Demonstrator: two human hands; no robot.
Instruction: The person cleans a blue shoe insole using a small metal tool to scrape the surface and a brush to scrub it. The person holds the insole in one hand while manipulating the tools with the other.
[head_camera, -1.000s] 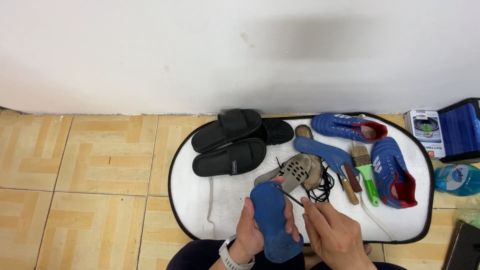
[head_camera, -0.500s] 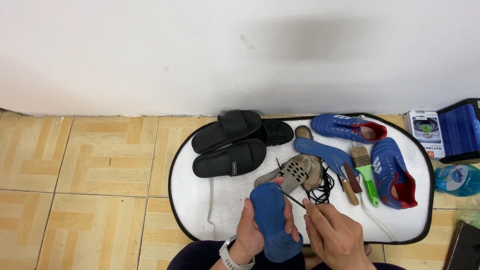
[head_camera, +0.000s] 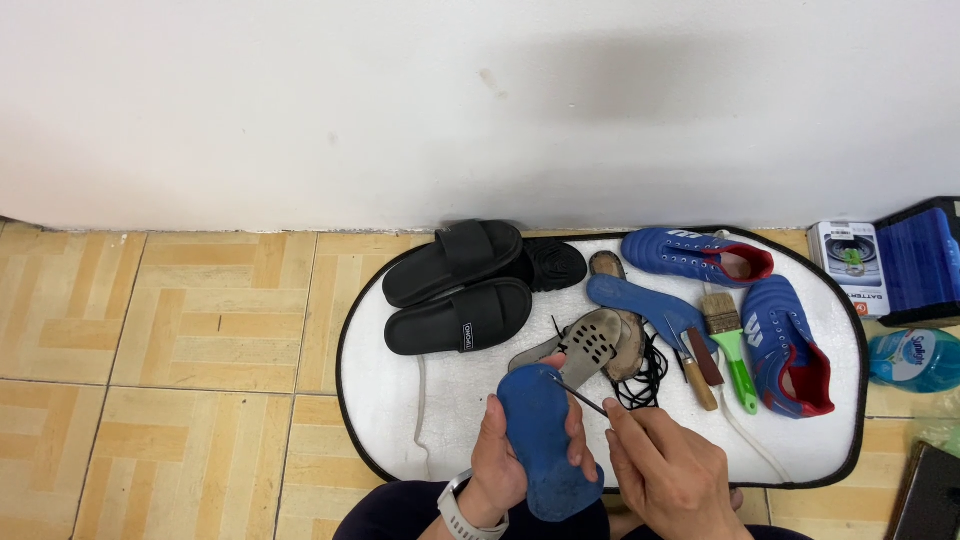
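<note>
Home floor, tiled floor (head_camera: 180, 330), shoe-cleaning mat (head_camera: 400, 400)

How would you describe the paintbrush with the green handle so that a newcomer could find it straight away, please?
Start at the white mat on the tiled floor and go to its right side, between the loose blue insole and the nearer blue shoe. The paintbrush lies there, bristles towards the wall. Its bright green handle sets it apart from the brown-handled tools beside it.
</note>
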